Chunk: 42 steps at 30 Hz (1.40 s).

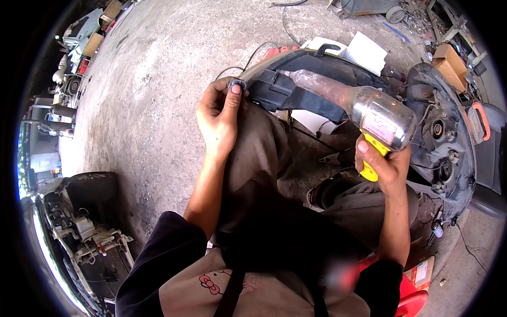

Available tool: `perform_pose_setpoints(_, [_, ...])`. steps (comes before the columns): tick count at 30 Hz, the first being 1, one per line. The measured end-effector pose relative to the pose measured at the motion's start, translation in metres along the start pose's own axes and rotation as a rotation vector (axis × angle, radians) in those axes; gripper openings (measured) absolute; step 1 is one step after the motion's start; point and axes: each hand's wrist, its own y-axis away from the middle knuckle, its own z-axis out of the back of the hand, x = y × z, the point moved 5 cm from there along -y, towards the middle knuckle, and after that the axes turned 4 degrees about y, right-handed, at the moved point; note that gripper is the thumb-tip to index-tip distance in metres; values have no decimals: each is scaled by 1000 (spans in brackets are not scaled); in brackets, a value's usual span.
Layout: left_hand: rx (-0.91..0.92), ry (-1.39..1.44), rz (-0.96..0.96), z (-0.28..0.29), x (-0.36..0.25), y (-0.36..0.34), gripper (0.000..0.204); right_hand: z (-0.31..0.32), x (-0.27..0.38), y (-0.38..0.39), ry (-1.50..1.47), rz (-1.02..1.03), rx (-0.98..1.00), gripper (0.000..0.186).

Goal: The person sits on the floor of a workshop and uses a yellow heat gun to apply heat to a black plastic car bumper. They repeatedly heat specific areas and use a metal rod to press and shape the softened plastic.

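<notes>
You have two hands, one left hand [219, 122] and one right hand [390, 166], one heat gun [364, 105] and one small grey piece [237, 83]. Count two black housings [460, 177], one blue stick [396, 32], one red seat [412, 301] and, on your right, at least two boxes [451, 67].

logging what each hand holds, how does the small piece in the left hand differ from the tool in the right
Size: the small grey piece is no wider than the fingertips; the silver tool is longer than a hand.
Colour: the piece looks plain grey; the tool is silver with a yellow handle.
Grip: the left hand pinches the piece; the right hand wraps the tool's handle.
Shared: both are hand-held.
</notes>
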Motion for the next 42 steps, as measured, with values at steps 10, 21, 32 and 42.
perform_pose_setpoints(10, [8,0,-5,0,1,0,19,0,-1,0,26,0,5,24])
perform_pose_setpoints(21, [7,7,-10,1,2,0,20,-1,-1,0,12,-5,0,25])
perform_pose_setpoints(32, [-2,9,-1,0,-1,0,17,-2,0,0,25,-4,3,26])
perform_pose_setpoints(42, [71,-28,47,-1,-1,-6,18,-1,0,1,52,6,8,25])
